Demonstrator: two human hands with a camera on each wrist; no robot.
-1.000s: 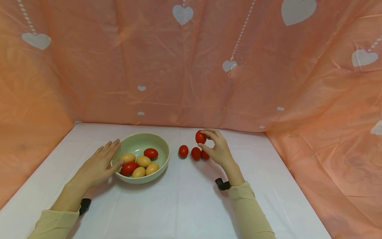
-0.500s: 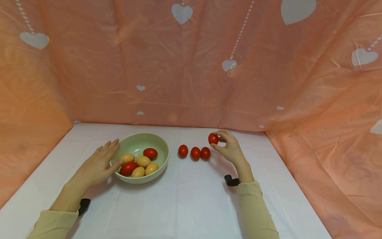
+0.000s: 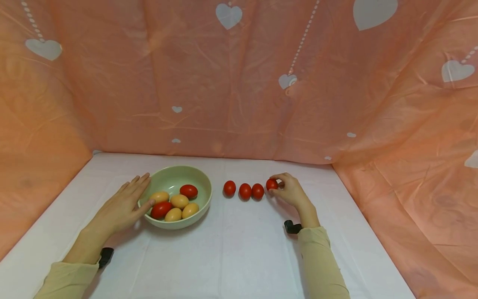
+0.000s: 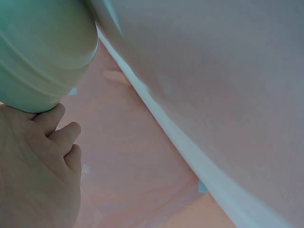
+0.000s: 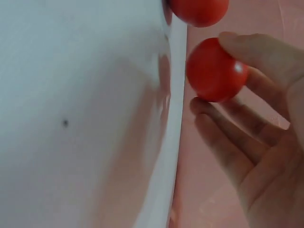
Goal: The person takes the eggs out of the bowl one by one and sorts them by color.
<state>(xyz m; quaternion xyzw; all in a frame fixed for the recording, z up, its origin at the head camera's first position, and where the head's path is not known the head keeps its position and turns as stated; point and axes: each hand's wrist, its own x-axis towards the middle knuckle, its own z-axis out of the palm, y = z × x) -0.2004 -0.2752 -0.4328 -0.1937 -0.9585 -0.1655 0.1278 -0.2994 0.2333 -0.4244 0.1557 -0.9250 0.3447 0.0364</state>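
With thumb and fingertips my right hand (image 3: 293,192) pinches a glossy red egg (image 3: 271,185) at the right end of a row. In the right wrist view that red egg (image 5: 216,70) sits between thumb and fingers, low beside the table surface. To its left stand 3 more red eggs (image 3: 257,191). My left hand (image 3: 118,207) rests on the left rim of a pale green bowl (image 3: 203,203), its fingers extended. Inside the bowl lie a red egg (image 3: 188,191), another red egg (image 3: 161,210) and several beige-yellow eggs (image 3: 179,201).
A white cloth (image 3: 224,257) covers the table. Orange-pink curtains with pale hearts (image 3: 239,116) rise behind it and along both sides. The bowl stands left of the red row, with white cloth between them.
My right hand has carried the red egg rightward past the row, then lowered it beside the last one. The left hand and the bowl have stayed put.
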